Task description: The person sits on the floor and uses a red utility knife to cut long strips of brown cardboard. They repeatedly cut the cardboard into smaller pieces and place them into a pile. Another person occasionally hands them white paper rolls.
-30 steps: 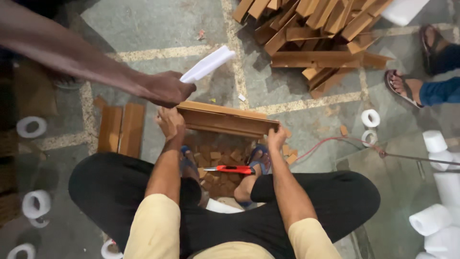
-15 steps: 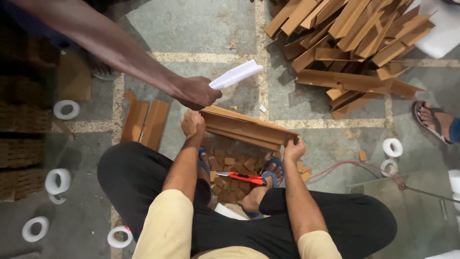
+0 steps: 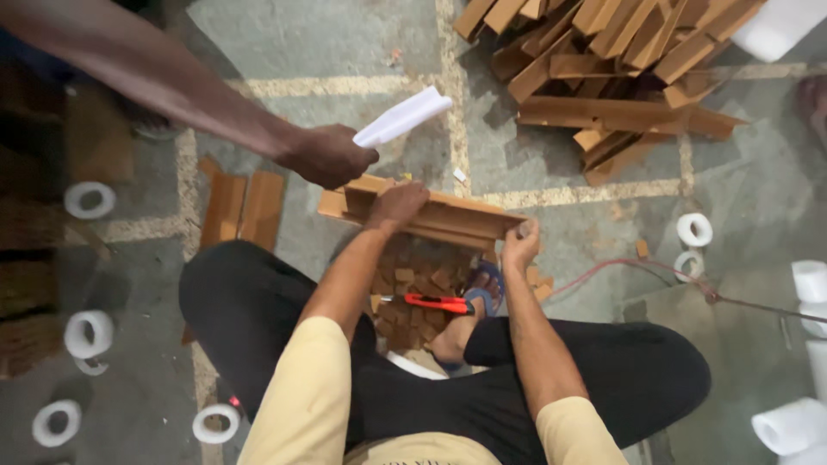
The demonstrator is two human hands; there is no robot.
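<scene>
I sit cross-legged on the floor with a long brown cardboard angle strip [image 3: 448,220] across my front. My left hand [image 3: 398,205] grips its left part from above. My right hand [image 3: 520,241] pinches its right end. Below it lies a heap of small cardboard offcuts [image 3: 413,288] with a red utility knife [image 3: 438,303] on top. Another person's arm reaches in from the upper left, their hand [image 3: 326,155] holding a folded white paper [image 3: 403,117] just above the strip's left end.
A big pile of cardboard angle strips [image 3: 616,60] lies at the upper right. Two flat brown pieces [image 3: 241,207] rest left of me. White tape rolls [image 3: 90,200] dot the floor on both sides. A red cable [image 3: 603,267] runs to the right.
The view has shifted, so everything sits further right and lower. The other person's hand with the paper stays above the strip's left end. My hands keep their hold on the strip.
</scene>
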